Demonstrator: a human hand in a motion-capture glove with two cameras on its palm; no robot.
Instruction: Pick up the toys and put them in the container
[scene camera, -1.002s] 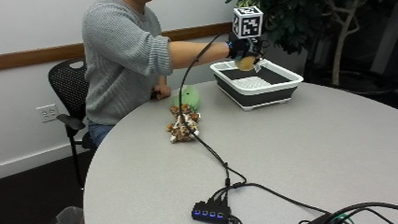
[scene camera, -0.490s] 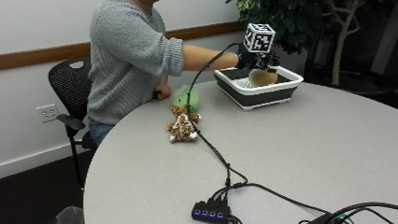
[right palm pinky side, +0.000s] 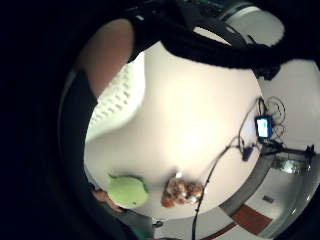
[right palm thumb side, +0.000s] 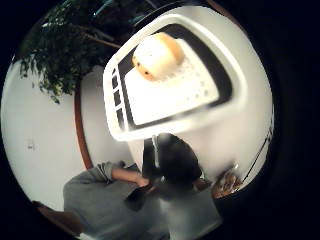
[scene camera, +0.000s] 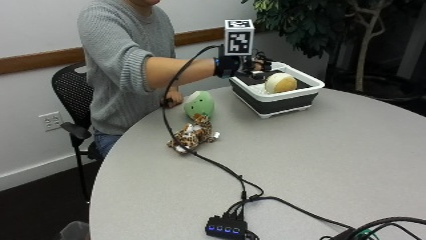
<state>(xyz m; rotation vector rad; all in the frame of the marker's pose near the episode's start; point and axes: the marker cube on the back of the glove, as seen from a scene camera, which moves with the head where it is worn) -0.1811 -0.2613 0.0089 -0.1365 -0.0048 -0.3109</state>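
Landmark: container (scene camera: 303, 86), white rim, dark walls, standing on the surface (scene camera: 346, 165) at its far side from the camera.
Leopard toy (scene camera: 193, 136): lies on the surface nearest the camera of the three toys, well apart from the container, with a cable running just beside it.
Green toy (scene camera: 198, 104): on the surface between the leopard toy and the container, near the person's bare hand (scene camera: 174, 97); not in the container.
Round toy (scene camera: 280, 82): inside the container, resting on its perforated floor; the thumb side palm view shows it free of any hold.
Right hand (scene camera: 249, 65): above the container's near rim, on the side toward the person.
Fingers: hidden behind the glove gear; whether apart or together cannot be told.
Step in hand: judged to be the retreat from the container toward the next toy; two toys outstanding.
Method advised: lift the hand above the rim before moving sideways, so the container is not dragged. Take the green toy first, as nearer the container. Approach from above and keep the cable off both toys.
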